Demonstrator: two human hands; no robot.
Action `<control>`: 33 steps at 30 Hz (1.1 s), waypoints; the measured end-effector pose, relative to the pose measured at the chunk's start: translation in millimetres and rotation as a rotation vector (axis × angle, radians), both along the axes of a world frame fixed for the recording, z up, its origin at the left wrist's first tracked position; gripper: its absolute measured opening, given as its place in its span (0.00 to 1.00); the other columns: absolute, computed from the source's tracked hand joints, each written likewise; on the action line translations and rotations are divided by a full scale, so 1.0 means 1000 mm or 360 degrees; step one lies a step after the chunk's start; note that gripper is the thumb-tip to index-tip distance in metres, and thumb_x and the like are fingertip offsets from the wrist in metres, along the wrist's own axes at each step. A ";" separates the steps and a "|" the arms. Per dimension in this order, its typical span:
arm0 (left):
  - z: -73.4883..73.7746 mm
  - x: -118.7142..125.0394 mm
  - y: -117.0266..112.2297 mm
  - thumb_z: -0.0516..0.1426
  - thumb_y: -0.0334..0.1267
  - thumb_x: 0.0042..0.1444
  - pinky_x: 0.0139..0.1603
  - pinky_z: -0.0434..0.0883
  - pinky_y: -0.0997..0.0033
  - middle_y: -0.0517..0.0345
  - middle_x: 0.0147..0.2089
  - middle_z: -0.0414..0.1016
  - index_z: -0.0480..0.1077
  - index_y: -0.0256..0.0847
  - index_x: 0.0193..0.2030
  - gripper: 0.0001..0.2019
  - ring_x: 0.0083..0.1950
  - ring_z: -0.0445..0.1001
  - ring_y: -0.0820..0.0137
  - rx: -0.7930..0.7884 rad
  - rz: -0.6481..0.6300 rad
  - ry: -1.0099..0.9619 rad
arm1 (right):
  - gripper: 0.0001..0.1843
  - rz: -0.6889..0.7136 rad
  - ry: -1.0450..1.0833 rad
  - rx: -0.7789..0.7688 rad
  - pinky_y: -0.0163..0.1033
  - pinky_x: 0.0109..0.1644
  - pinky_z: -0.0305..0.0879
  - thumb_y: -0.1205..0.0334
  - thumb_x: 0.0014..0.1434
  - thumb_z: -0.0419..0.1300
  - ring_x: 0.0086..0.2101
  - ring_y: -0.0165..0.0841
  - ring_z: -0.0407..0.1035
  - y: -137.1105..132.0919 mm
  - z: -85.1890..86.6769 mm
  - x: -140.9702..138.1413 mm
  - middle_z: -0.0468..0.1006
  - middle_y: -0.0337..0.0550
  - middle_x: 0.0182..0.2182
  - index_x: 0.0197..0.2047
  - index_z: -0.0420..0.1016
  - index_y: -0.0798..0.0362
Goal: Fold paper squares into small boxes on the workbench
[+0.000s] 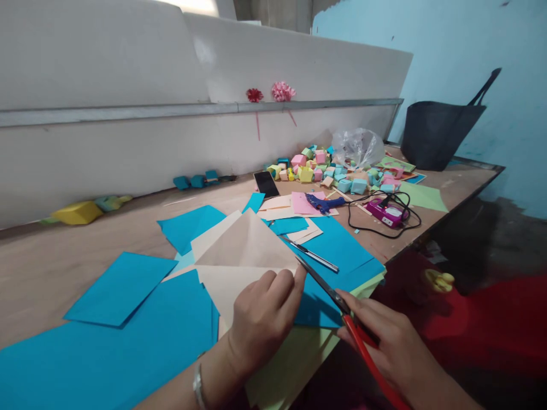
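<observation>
My left hand point(262, 316) pinches the lower right edge of a folded beige paper sheet point(245, 250), holding it lifted off the wooden table point(47, 267). My right hand point(384, 341) grips red-handled scissors point(337, 302). Their blades point up and left, and the tips meet the paper's edge beside my left thumb. Blue paper sheets point(128, 341) lie under and around the beige sheet. A pale yellow-green sheet point(290, 359) sticks out below my hands at the table's front edge.
A metal craft knife point(311, 254) lies on blue paper beyond my hands. Farther back are a phone point(265, 183), a blue glue gun point(325, 202), a pink device with black cable point(387, 212), a pile of small paper cubes point(333, 168), a plastic bag point(358, 147) and a dark tote bag point(436, 134).
</observation>
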State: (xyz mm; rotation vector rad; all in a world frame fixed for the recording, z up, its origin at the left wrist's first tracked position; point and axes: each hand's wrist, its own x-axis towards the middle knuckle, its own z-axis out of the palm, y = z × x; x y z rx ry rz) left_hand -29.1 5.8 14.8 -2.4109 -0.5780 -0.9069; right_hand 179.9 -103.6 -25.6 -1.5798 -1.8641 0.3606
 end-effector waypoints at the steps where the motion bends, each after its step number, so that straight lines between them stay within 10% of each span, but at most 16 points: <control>1: 0.000 0.000 0.000 0.49 0.24 0.64 0.22 0.57 0.69 0.58 0.27 0.69 0.68 0.28 0.52 0.13 0.26 0.64 0.71 0.0003 0.0004 -0.0003 | 0.24 0.0004 0.0006 -0.0010 0.36 0.48 0.73 0.58 0.63 0.55 0.39 0.35 0.77 0.000 0.000 0.000 0.80 0.51 0.41 0.61 0.68 0.56; 25: -0.002 0.000 -0.001 0.54 0.26 0.62 0.21 0.56 0.67 0.58 0.28 0.70 0.68 0.30 0.53 0.13 0.26 0.63 0.70 0.0008 0.0025 0.0054 | 0.25 0.0229 0.0201 -0.0331 0.37 0.49 0.71 0.61 0.65 0.51 0.42 0.36 0.75 -0.001 0.002 0.003 0.78 0.47 0.45 0.65 0.61 0.49; 33: 0.005 0.004 -0.003 0.52 0.27 0.63 0.20 0.56 0.67 0.59 0.26 0.70 0.69 0.30 0.47 0.08 0.24 0.63 0.70 0.0020 0.0004 0.0044 | 0.30 0.0132 0.0090 -0.0271 0.41 0.55 0.70 0.61 0.64 0.52 0.55 0.39 0.69 -0.006 -0.013 0.013 0.68 0.50 0.61 0.69 0.55 0.47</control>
